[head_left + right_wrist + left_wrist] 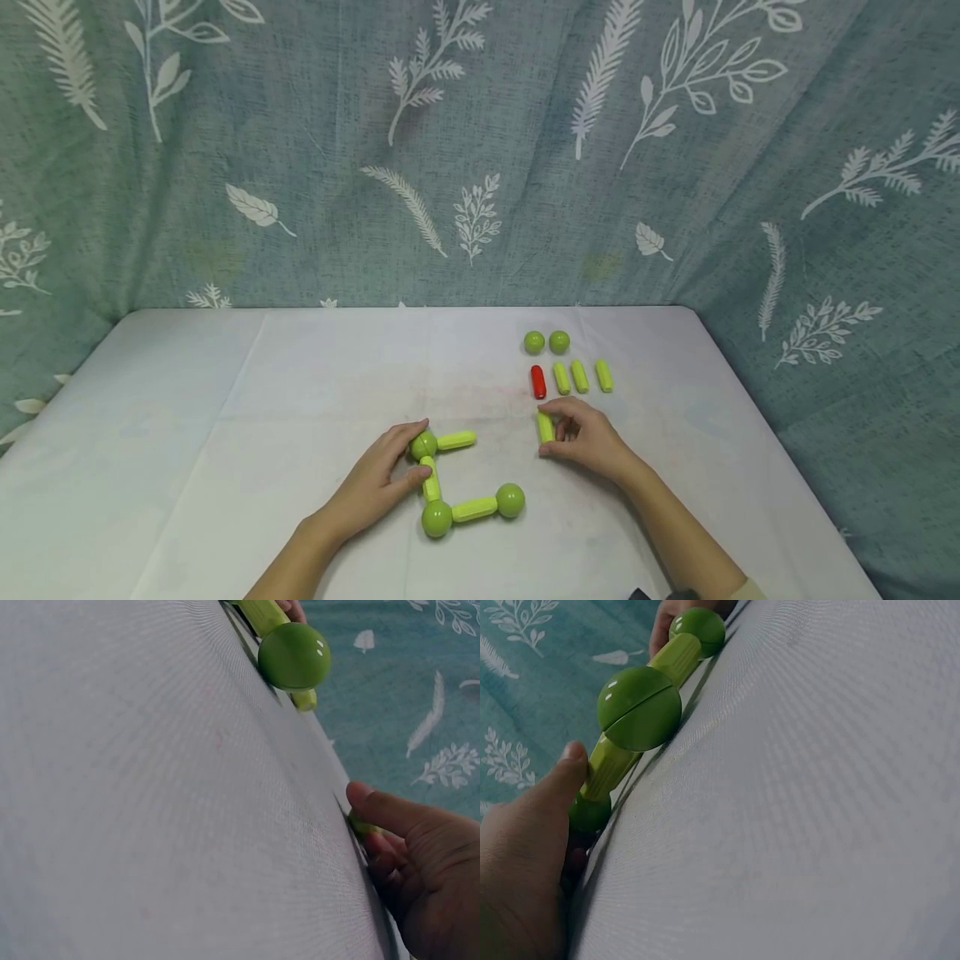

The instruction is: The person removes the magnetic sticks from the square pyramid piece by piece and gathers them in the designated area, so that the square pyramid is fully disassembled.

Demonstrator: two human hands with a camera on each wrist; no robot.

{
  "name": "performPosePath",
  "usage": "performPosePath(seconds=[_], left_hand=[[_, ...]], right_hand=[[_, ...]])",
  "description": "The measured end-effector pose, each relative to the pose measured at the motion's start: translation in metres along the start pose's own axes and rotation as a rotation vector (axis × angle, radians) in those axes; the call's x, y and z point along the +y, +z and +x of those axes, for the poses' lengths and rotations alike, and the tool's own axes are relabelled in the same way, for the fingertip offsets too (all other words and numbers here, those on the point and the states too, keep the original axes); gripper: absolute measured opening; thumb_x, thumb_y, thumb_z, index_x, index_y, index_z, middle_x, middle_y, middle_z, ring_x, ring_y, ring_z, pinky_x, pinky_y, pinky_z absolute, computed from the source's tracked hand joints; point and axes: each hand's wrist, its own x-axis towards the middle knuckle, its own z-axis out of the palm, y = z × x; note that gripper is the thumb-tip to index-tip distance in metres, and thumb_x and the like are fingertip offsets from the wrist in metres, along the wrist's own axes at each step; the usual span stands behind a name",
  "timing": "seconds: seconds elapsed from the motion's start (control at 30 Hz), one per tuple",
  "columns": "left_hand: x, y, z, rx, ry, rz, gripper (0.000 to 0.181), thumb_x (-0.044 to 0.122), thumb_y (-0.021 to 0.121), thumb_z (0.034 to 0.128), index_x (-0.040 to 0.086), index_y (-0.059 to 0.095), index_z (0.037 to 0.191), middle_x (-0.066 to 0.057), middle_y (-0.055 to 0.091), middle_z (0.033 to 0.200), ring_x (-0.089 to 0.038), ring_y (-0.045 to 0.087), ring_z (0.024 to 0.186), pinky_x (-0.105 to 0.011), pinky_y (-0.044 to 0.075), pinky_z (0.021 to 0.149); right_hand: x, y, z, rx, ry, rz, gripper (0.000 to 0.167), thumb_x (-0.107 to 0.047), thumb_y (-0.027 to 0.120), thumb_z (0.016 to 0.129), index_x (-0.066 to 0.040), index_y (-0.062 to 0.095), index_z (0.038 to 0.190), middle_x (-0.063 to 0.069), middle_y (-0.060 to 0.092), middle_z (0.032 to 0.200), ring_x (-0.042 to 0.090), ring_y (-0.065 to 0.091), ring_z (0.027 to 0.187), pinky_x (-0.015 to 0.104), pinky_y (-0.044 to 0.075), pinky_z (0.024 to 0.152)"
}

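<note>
Three green balls and three yellow-green rods form a joined open shape. Its upper ball (423, 446) and left rod (431, 481) are gripped by the left hand (375, 483), fingers on the ball, thumb on the rod. A rod (457, 440) points right from that ball; the lower-left ball (437, 518) joins a rod (475, 509) ending in another ball (510, 500). To the right, the right hand (588, 437) pinches a loose yellow-green rod (545, 427) between thumb and fingers. In the right wrist view, the right hand (427, 862) mostly hides that rod (363, 823).
Behind the right hand lie a red rod (538, 382) and three yellow-green rods (580, 377). Two green balls (547, 342) sit farther back. A white cloth (300, 367) covers the table, with a patterned curtain (337, 167) behind it.
</note>
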Motion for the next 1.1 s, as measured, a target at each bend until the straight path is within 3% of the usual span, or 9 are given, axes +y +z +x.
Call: performPosePath(seconds=[0.13, 0.23, 0.47, 0.6, 0.77, 0.87, 0.97, 1.1], left_hand=[[0.0, 0.001, 0.0, 0.033, -0.019, -0.023, 0.047, 0.032, 0.058, 0.0942, 0.015, 0.049, 0.137, 0.002, 0.049, 0.133, -0.018, 0.051, 0.115, -0.042, 0.046, 0.095], [0.0, 0.002, 0.001, 0.049, -0.037, -0.045, 0.04, 0.031, 0.058, 0.0941, 0.017, 0.055, 0.132, 0.007, 0.051, 0.124, -0.009, 0.049, 0.101, -0.033, 0.047, 0.086], [0.002, 0.0, 0.002, 0.011, -0.073, -0.12, 0.041, 0.039, 0.059, 0.0907, 0.023, 0.058, 0.128, 0.018, 0.055, 0.117, -0.006, 0.052, 0.111, -0.035, 0.046, 0.096], [0.003, -0.001, 0.001, -0.002, -0.069, -0.151, 0.041, 0.04, 0.063, 0.0874, 0.024, 0.061, 0.125, 0.019, 0.059, 0.116, -0.007, 0.053, 0.113, -0.036, 0.044, 0.099], [0.003, -0.002, 0.001, -0.01, -0.043, -0.151, 0.04, 0.041, 0.067, 0.0836, 0.024, 0.065, 0.119, 0.019, 0.062, 0.115, -0.006, 0.055, 0.11, -0.037, 0.045, 0.097], [0.002, -0.002, 0.001, -0.007, -0.031, -0.144, 0.039, 0.041, 0.067, 0.0831, 0.025, 0.065, 0.118, 0.019, 0.062, 0.115, -0.006, 0.055, 0.11, -0.038, 0.044, 0.098], [0.002, -0.002, 0.0, -0.009, -0.027, -0.142, 0.039, 0.04, 0.067, 0.0832, 0.025, 0.065, 0.119, 0.02, 0.061, 0.115, -0.006, 0.054, 0.111, -0.039, 0.044, 0.098], [0.002, -0.002, 0.0, -0.01, -0.024, -0.137, 0.039, 0.04, 0.067, 0.0833, 0.026, 0.065, 0.119, 0.02, 0.061, 0.116, -0.006, 0.054, 0.112, -0.04, 0.043, 0.098]], right_hand=[[0.0, 0.0, -0.001, 0.021, 0.012, -0.006, 0.062, -0.02, 0.087, 0.066, -0.01, 0.062, 0.122, 0.003, 0.058, 0.11, 0.009, 0.051, 0.071, 0.02, 0.045, 0.058], [-0.002, -0.001, -0.002, 0.045, -0.02, 0.001, 0.061, -0.019, 0.086, 0.067, -0.009, 0.062, 0.122, 0.006, 0.056, 0.116, 0.008, 0.049, 0.067, 0.019, 0.044, 0.057], [-0.012, 0.002, -0.004, 0.052, -0.187, 0.102, 0.045, -0.011, 0.08, 0.074, -0.001, 0.064, 0.115, 0.014, 0.062, 0.099, 0.011, 0.05, 0.069, 0.018, 0.044, 0.06], [-0.018, 0.009, -0.005, -0.025, -0.172, 0.128, 0.039, -0.015, 0.077, 0.079, -0.003, 0.064, 0.114, 0.012, 0.065, 0.102, 0.01, 0.054, 0.076, 0.018, 0.048, 0.067], [-0.025, 0.015, -0.004, -0.075, -0.183, 0.052, 0.039, -0.021, 0.077, 0.079, -0.006, 0.065, 0.113, 0.007, 0.065, 0.101, 0.014, 0.054, 0.079, 0.021, 0.048, 0.067], [-0.026, 0.015, -0.005, -0.029, -0.199, -0.018, 0.039, -0.021, 0.079, 0.077, -0.008, 0.067, 0.112, 0.004, 0.066, 0.101, 0.017, 0.054, 0.084, 0.023, 0.049, 0.07], [-0.024, 0.016, -0.005, 0.068, -0.203, -0.104, 0.041, -0.018, 0.083, 0.072, -0.009, 0.068, 0.11, 0.001, 0.065, 0.108, 0.017, 0.054, 0.095, 0.028, 0.049, 0.079], [-0.021, 0.018, -0.004, 0.17, -0.146, -0.19, 0.051, -0.02, 0.087, 0.065, -0.009, 0.068, 0.11, -0.001, 0.061, 0.113, 0.017, 0.051, 0.102, 0.031, 0.049, 0.084]])
